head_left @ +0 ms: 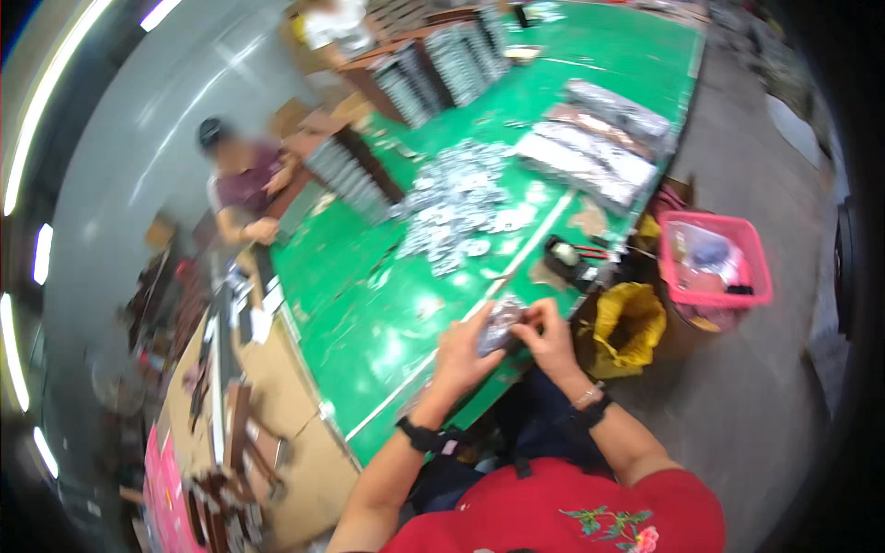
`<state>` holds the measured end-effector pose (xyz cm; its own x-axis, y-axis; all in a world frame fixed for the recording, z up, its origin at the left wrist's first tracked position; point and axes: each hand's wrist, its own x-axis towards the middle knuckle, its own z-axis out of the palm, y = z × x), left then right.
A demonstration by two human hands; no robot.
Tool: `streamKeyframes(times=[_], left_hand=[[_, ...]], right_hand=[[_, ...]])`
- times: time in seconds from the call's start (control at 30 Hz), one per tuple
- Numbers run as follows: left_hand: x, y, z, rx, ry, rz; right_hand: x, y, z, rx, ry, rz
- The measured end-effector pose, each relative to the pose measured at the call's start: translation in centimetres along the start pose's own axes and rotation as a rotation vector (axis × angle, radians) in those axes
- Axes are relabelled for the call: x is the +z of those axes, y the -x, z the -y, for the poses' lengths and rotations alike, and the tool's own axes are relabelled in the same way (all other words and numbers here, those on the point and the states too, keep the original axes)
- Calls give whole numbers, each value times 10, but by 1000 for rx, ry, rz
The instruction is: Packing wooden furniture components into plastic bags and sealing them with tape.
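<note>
Between my hands, over the near edge of the green table [369, 341], is a small shiny silvery packet [502, 323], like crinkled plastic wrap; its contents are too blurred to name. My left hand [464, 358] grips it from the left, with the thumb along the near side. The fingers of my right hand [548, 337] pinch at its right edge. Farther out lies a broad heap of small pale grey parts [456, 203]. Right of the heap, several long bundles in silvery wrap [590, 157] are stacked.
Right of my hands lie a black tool with red handles [572, 263], a yellow bag [627, 323] and a pink basket [761, 267] holding bags. Tall stacks of brown and grey pieces [350, 175] stand at the far side. Two people work there. Cardboard [304, 470] borders the table at left.
</note>
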<state>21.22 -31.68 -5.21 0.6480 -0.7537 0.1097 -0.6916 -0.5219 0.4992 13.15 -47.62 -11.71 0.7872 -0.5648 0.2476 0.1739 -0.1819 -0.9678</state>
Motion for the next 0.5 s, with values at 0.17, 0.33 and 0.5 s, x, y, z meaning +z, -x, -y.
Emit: streamKeyframes(times=[0.17, 0.33, 0.5], left_hand=[[-3, -15, -1, -59, -172, -193], [15, -19, 0, -37, -248, -321], [15, -24, -17, -108, -220, -278]], right_hand=[[2, -7, -9, -94, 139, 19], [-6, -14, -10, -183, 176, 85], [-25, -11, -11, -137, 290, 91]])
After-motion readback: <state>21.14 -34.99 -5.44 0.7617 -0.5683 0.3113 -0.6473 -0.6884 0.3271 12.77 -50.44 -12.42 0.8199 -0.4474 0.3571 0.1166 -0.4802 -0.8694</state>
